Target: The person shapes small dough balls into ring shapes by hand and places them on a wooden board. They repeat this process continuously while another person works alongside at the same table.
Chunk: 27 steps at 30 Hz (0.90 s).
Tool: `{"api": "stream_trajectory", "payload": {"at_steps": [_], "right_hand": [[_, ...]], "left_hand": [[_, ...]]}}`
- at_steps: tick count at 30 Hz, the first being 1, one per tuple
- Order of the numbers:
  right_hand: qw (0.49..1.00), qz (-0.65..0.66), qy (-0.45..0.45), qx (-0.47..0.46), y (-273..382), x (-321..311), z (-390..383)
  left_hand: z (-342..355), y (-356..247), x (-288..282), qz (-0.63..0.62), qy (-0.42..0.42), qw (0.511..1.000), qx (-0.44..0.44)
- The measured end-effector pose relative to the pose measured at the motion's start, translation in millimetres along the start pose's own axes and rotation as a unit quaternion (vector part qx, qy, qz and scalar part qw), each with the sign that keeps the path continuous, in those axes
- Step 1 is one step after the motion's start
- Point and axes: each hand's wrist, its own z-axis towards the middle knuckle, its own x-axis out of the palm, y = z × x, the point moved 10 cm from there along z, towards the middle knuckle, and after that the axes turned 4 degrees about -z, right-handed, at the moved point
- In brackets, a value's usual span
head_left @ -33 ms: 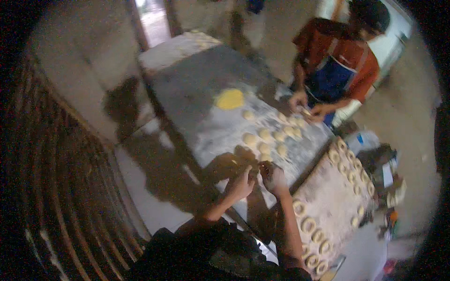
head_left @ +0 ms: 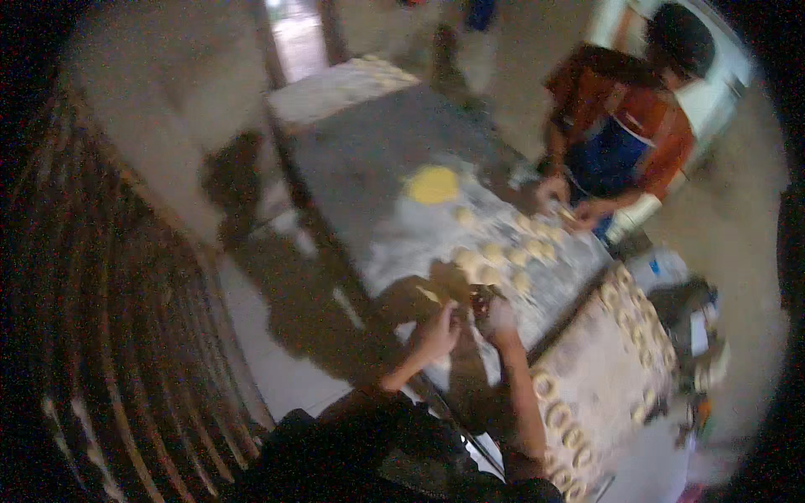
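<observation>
My left hand [head_left: 436, 331] and my right hand [head_left: 496, 320] are close together over the near edge of a floured dark table [head_left: 335, 176]. Both have their fingers curled in; blur and shadow hide what they hold, if anything. A small pale streak [head_left: 428, 294] shows just beyond my left fingers. Several round dough pieces [head_left: 491, 275] lie on the flour past my hands. Farther off, a flat yellow sheet of dough [head_left: 432, 184] rests on the table.
Right of my right forearm, a floured board [head_left: 599, 369] carries dough rings [head_left: 557, 414]. Across the table, a person [head_left: 616, 151] in an apron handles a small piece. Another floured board [head_left: 323, 96] lies at the far end. Ribbed slats [head_left: 126, 335] line the left.
The whole view has shifted, so the table and hands appear slightly farther right and lower. My hands stay together with fingers curled in.
</observation>
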Motion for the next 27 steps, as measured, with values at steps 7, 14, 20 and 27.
{"api": "stream_trajectory", "payload": {"at_steps": [7, 14, 20, 27], "right_hand": [[0.958, -0.147, 0.155, -0.191, 62.2, 77.6, 125.4], [0.964, -0.150, 0.159, -0.149, 72.1, 90.3, 179.8], [0.978, -0.112, 0.141, -0.102, 76.5, 77.9, 176.4], [0.997, 0.008, 0.064, -0.030, 55.6, 45.9, 146.6]], "left_hand": [[9.0, 70.1, -125.8, 0.004, -0.112, 0.993, -0.030], [28.0, 72.7, -177.8, -0.061, -0.146, 0.986, -0.047], [44.1, 58.5, -176.5, -0.108, -0.126, 0.986, -0.017], [71.1, 14.2, -144.7, -0.176, -0.078, 0.979, 0.062]]}}
